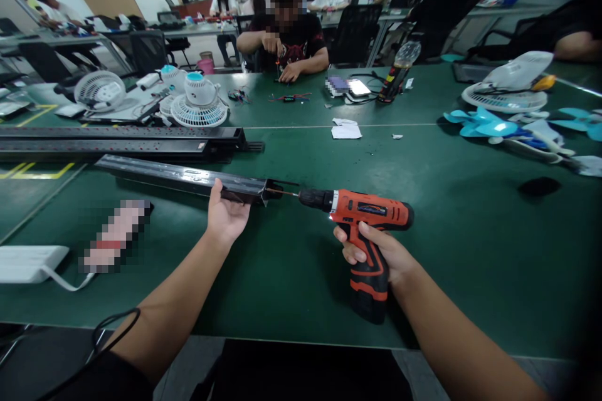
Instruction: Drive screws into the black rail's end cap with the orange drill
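My left hand (227,218) grips a long black metal rail (188,179) near its right end, the thumb on the near side and the other fingers underneath. That rail lies slanted, its far end toward the left. In my right hand (376,249) is an orange and black cordless drill (369,210), held by its pistol grip and pointing left. A long thin bit (286,192) runs from the chuck to the rail's open end. Whether its tip touches the rail inside is hidden. A small light glows under the chuck.
More black rails (117,141) lie behind on the green table (301,288). A phone (117,235) and a white power bank (31,263) are at the left. Fan parts (200,103) stand at the back left, blue fan blades (484,122) at the right. A person (289,37) works opposite.
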Motion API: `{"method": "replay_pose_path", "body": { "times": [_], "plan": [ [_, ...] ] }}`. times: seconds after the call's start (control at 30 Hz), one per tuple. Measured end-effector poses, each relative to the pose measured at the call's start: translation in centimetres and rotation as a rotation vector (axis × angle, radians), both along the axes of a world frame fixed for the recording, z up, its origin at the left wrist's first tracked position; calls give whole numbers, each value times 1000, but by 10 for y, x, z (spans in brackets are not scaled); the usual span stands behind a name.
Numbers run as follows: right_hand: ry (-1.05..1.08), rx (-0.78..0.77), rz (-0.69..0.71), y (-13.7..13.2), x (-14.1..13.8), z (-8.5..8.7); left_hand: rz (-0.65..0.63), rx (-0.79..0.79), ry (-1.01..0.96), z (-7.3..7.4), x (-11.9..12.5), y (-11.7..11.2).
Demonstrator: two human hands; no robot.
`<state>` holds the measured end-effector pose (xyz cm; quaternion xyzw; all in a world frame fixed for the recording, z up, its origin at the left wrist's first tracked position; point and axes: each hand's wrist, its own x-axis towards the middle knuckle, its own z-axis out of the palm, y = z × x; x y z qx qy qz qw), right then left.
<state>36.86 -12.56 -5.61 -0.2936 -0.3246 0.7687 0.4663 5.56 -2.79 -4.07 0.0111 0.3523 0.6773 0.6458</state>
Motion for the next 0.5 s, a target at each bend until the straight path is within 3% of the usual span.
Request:
{"method": "replay_pose_path", "body": {
  "times": [0.5],
  "plan": [
    [6, 18, 7, 0, 2, -3, -20, -31, 71, 15, 6, -5]
  ]
}}
